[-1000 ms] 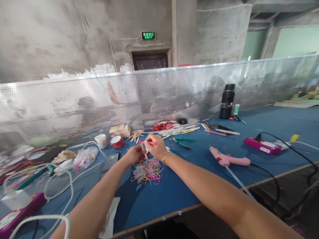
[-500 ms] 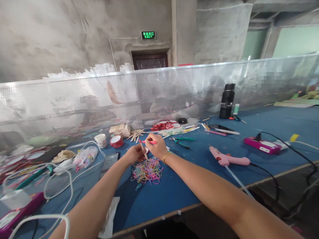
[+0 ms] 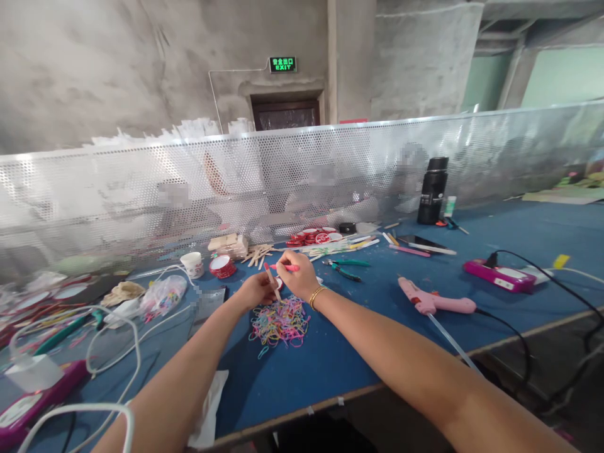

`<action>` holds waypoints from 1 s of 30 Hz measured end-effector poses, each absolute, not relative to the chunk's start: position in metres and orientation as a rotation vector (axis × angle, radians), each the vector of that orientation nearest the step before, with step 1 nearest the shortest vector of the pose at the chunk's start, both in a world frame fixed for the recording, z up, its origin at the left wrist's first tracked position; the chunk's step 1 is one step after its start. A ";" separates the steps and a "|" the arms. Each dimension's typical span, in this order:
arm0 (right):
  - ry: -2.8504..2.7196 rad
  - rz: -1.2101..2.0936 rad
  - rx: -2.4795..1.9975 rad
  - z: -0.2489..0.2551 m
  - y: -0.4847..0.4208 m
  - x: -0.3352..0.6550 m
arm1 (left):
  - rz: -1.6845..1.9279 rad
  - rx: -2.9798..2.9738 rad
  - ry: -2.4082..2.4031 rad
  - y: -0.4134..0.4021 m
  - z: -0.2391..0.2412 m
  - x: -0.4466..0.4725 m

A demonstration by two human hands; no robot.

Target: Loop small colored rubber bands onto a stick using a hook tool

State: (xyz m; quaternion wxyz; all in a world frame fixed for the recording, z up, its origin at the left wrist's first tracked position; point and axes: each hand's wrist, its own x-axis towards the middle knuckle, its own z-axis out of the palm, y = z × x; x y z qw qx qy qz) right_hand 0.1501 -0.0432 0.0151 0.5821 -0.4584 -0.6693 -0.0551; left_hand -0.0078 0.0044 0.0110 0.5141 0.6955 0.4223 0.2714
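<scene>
My left hand (image 3: 256,290) is closed on a thin wooden stick (image 3: 272,283) with a red tip that points up and away from me. My right hand (image 3: 298,275), with a gold bracelet at the wrist, pinches a red marker (image 3: 285,267) held level, its tip against the stick. Both hands meet above a heap of coloured rubber bands (image 3: 280,321) on the blue table (image 3: 330,365).
A pink glue gun (image 3: 431,302) lies right of my arm. Green-handled pliers (image 3: 344,268), red lids (image 3: 311,238), loose sticks (image 3: 257,255) and a black flask (image 3: 432,190) lie further back. White cables (image 3: 108,340) and purple power strips (image 3: 497,275) sit at both sides. A perforated metal screen (image 3: 141,189) backs the table.
Almost nothing moved; both hands stay together on the stick and marker, with only a slight shift of the view.
</scene>
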 end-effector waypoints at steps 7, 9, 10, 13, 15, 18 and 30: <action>-1.575 -0.133 -1.058 0.015 -0.042 0.151 | 0.643 1.688 1.034 0.003 0.012 -0.008; -1.558 -0.120 -1.054 0.015 -0.042 0.151 | 0.643 1.690 1.042 0.003 0.013 -0.007; -1.557 -0.115 -1.052 0.015 -0.042 0.151 | 0.641 1.689 1.040 0.002 0.013 -0.007; -1.575 -0.124 -1.047 0.015 -0.043 0.150 | 0.627 1.680 1.022 0.002 0.015 -0.007; -1.591 -0.137 -1.045 0.014 -0.043 0.149 | 0.623 1.674 1.014 0.001 0.015 -0.008; -1.579 -0.141 -1.045 0.014 -0.041 0.150 | 0.630 1.676 1.026 0.001 0.015 -0.007; -1.559 -0.146 -1.047 0.014 -0.041 0.150 | 0.640 1.686 1.026 0.002 0.015 -0.008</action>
